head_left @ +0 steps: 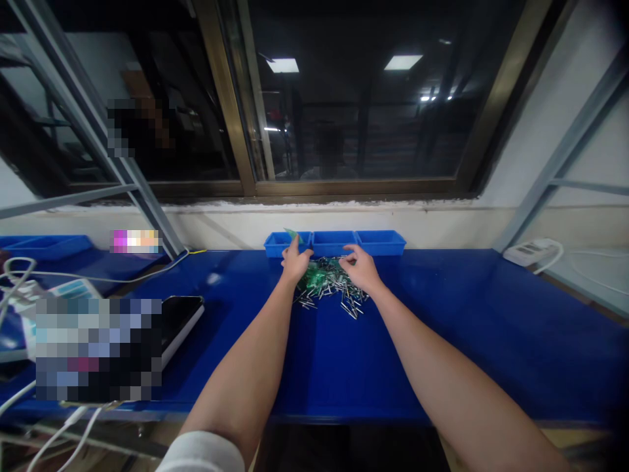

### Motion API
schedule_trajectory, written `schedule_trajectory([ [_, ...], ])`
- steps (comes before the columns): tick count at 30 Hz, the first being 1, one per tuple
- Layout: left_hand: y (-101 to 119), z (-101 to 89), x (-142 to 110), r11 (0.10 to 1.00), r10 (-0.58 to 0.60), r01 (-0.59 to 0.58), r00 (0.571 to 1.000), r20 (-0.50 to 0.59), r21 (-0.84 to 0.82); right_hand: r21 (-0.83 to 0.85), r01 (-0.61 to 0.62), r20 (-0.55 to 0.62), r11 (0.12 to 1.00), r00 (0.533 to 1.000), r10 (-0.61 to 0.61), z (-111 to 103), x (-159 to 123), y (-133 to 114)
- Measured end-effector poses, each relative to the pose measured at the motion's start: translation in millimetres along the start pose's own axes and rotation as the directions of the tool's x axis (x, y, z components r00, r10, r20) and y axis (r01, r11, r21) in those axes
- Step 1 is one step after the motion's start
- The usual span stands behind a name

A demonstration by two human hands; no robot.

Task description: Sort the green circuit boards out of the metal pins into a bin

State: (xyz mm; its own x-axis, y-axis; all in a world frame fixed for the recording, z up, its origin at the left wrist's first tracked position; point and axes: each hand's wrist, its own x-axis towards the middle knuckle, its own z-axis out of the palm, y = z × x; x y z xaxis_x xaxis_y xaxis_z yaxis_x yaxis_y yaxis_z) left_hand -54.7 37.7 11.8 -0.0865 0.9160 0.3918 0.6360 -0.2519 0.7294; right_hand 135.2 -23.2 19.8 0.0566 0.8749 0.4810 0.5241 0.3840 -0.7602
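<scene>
one blue table (442,314) holds a three-section tray (381,250) just behind a pile of metal pins (339,286), probably for short reach. your right hand (362,267), fingertips parted, is at the pile's edge; whether your left hand (295,263) grips the green scrap (291,233) cannot be told.

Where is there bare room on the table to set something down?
Widest: the table between the right arm and the power strip. Smaller: between both arms, nearer than the metal pile; and between the left arm and the black-topped device. Crowded: around the pile, with left hand, right hand and blue tray; and the left end, with cables.
</scene>
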Motion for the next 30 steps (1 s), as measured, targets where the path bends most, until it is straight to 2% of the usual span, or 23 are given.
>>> schedule_trajectory([
  [1,2.6,-1.0,-1.4,0.996,-0.079,0.080,0.997,-0.019,0.049,-0.009,0.005,0.006,1.000,1.000,-0.005,0.2,0.2,0.4],
  [4,13.5,-2.9,-7.8,0.979,-0.087,0.094,0.995,-0.050,0.182,-0.055,0.012,0.024,0.998,1.000,-0.011,0.7,1.8,3.2],
  [8,25.2,-3.5,-17.0,0.954,0.030,-0.006,0.997,-0.078,0.298,-0.196,0.040,0.053,0.980,0.998,-0.030,1.1,2.4,7.7],
  [11,27.7,-2.0,-24.3,0.931,0.118,-0.120,0.993,0.027,0.346,-0.321,0.114,0.126,0.940,0.989,-0.077,3.5,-1.1,7.6],
  [16,26.0,1.8,-36.2,0.893,0.189,-0.243,0.966,0.174,0.380,-0.485,0.214,0.276,0.848,0.958,-0.084,10.8,-8.6,3.2],
  [20,24.8,5.6,-39.8,0.879,0.216,-0.297,0.945,0.245,0.373,-0.531,0.214,0.310,0.820,0.950,-0.047,14.7,-10.1,1.7],
  [25,21.5,11.9,-38.1,0.872,0.225,-0.307,0.943,0.245,0.381,-0.538,0.225,0.310,0.812,0.949,-0.057,17.3,-9.5,1.2],
  [30,18.0,15.2,-36.3,0.894,0.249,-0.300,0.950,0.189,0.332,-0.565,0.220,0.327,0.795,0.945,-0.029,17.1,-9.6,-1.4],
])
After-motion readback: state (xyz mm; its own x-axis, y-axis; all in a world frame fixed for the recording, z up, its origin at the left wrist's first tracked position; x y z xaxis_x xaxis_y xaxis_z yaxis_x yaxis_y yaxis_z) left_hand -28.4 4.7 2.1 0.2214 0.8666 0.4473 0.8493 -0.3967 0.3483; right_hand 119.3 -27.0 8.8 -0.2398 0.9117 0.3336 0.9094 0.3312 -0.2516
